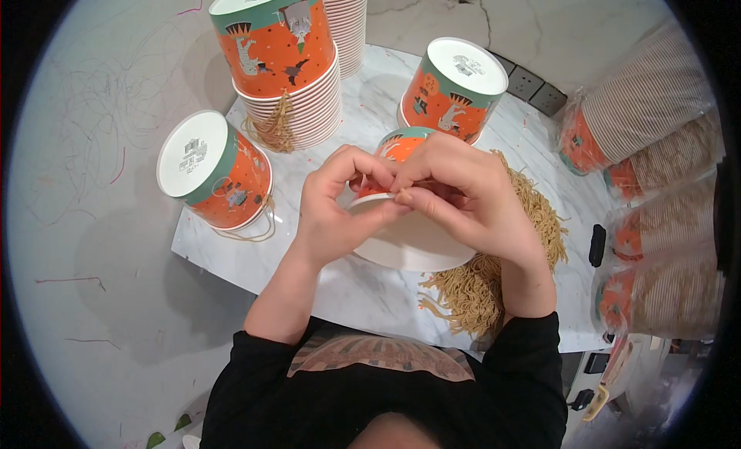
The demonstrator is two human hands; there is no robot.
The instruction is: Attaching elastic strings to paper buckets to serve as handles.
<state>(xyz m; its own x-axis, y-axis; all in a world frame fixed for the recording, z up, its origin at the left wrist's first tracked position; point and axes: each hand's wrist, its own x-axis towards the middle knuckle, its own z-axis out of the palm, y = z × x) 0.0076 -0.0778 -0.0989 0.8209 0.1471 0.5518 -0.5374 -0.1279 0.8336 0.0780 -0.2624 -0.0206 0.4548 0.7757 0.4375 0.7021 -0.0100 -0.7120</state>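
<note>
An orange paper bucket [417,244] with a green band lies tilted in the middle of the table, its white open mouth toward me. My left hand [340,206] is closed at its upper rim, thumb and fingers pinched on the edge. My right hand [463,190] pinches the same rim, its thumb tip close against the left one. Whether a cord lies between the fingertips is hidden. Beside and beneath my right forearm spreads a heap of tan cords [467,294].
Upside-down orange buckets stand around: one at left [247,182] with a cord handle, one at back right [444,101], and a tall nested stack [289,101] with cords hanging. Plastic-wrapped bucket stacks [648,101] line the right side. A black object [597,245] lies near the right edge.
</note>
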